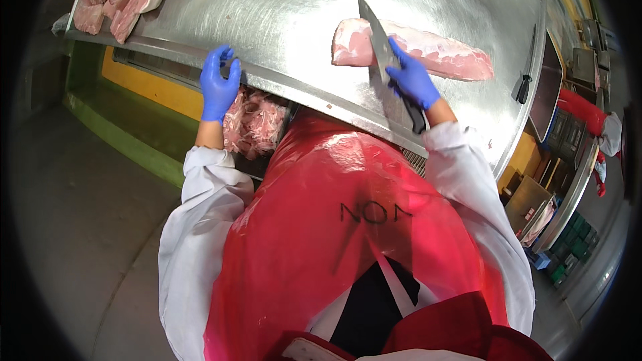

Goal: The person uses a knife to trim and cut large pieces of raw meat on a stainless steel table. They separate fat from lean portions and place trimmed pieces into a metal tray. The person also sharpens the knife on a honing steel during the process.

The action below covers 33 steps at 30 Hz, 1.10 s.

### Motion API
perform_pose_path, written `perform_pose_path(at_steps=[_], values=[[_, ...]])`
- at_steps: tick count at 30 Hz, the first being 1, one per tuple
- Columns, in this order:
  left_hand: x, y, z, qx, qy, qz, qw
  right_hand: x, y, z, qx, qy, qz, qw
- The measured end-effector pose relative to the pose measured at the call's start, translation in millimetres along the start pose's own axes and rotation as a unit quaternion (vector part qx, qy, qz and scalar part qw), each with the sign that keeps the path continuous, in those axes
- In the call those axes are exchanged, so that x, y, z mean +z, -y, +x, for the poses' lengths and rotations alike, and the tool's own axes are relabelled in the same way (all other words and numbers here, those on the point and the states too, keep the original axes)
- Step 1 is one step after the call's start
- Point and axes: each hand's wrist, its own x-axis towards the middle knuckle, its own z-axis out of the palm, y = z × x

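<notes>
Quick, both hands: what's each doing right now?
Left hand: open, resting on the table edge.
Right hand: closed on the knife, blade on the meat.

Green crates stacked at the far right floor; no labels, signs or screens show.

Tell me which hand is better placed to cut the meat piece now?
Probably the right hand: it holds the knife over the meat piece. The left hand is at the table edge, apart from it.
</notes>
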Motion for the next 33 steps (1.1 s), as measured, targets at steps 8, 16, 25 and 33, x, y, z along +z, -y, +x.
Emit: perform_pose_path(at_steps=[8, 16, 25, 33], values=[[124.0, -113.1, 67.7, -0.046, 0.112, -0.095, 0.988, -48.1, -28.3, -144.2, 0.054, 0.046, 0.213, 0.975], [204.5, -123.4, 76.8, -0.035, 0.324, 0.116, 0.938, -18.9, -38.3, -15.2, -0.077, -0.105, 0.191, 0.973], [197.7, -105.3, 80.8, -0.010, 0.323, 0.029, 0.946, 8.1, -48.0, 37.2, -0.179, -0.185, 0.018, 0.966], [185.8, -107.5, 77.2, -0.061, 0.275, -0.026, 0.959, 23.2, -33.4, 18.0, -0.169, 0.013, -0.097, 0.981]])
